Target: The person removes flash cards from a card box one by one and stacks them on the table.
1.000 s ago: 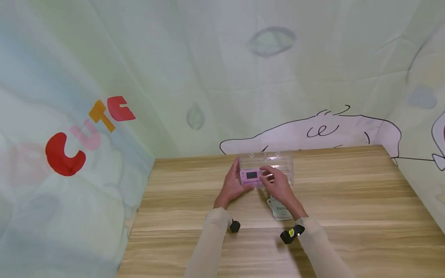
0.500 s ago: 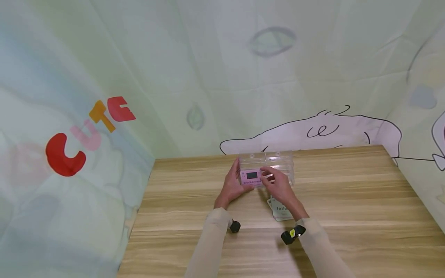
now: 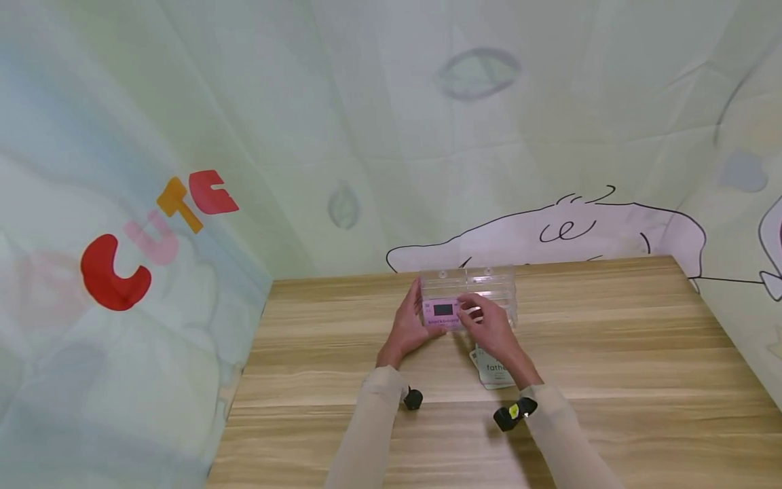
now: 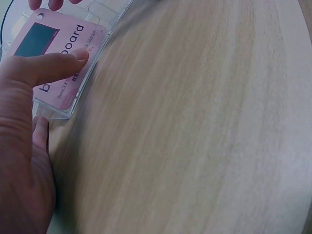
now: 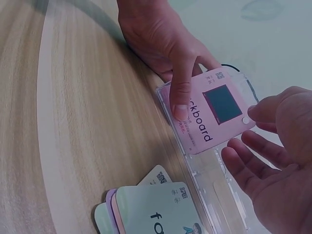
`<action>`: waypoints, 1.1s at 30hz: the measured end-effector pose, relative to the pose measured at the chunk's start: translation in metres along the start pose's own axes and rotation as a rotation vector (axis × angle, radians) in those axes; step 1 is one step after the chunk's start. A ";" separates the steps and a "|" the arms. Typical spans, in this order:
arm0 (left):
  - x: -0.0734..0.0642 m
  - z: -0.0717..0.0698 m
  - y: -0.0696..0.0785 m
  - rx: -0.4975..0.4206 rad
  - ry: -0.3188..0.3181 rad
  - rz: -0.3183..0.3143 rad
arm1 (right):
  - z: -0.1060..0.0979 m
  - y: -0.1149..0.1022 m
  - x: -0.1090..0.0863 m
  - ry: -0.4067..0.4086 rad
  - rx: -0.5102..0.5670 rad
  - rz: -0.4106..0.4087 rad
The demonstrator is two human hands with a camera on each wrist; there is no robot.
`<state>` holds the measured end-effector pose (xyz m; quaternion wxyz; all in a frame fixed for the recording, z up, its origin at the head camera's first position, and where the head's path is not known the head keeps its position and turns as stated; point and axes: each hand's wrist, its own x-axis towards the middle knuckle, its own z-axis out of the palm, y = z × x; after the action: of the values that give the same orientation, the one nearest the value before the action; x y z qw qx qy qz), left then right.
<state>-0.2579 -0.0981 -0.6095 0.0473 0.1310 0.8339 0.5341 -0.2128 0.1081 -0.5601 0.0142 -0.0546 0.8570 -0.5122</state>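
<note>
A pink flash card [image 3: 442, 311] with a blackboard picture and the printed word "blackboard" lies against the front of a clear plastic rack [image 3: 442, 280]. My left hand [image 3: 408, 329] holds the rack's left end, its thumb lying across the card's lower face in the left wrist view; its other fingers are mostly hidden behind the rack. At the card's right edge, beside a small punched hole, my right hand [image 5: 287, 161] pinches the card between thumb and index finger. The remaining right fingers hang loosely curled over the rack's clear rows.
A small stack of flash cards [image 5: 153, 209], the top one pale green and lettered "father", lies on the wooden table [image 3: 318, 367] below the rack, partly under my right wrist. A printed fabric backdrop [image 3: 391, 136] rises behind the table's far edge.
</note>
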 end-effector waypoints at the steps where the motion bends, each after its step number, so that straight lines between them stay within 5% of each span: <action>1: 0.000 0.000 0.000 -0.002 0.000 0.001 | 0.000 0.000 0.000 0.005 0.005 -0.002; 19: 0.001 0.001 0.001 -0.018 0.008 0.021 | -0.002 0.003 0.001 0.087 0.061 -0.011; 33: 0.000 0.001 0.002 -0.014 0.016 -0.012 | -0.035 -0.012 0.000 0.158 0.108 -0.021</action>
<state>-0.2575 -0.0968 -0.6083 0.0447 0.1213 0.8312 0.5408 -0.2145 0.1333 -0.5333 -0.0558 -0.0224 0.8260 -0.5604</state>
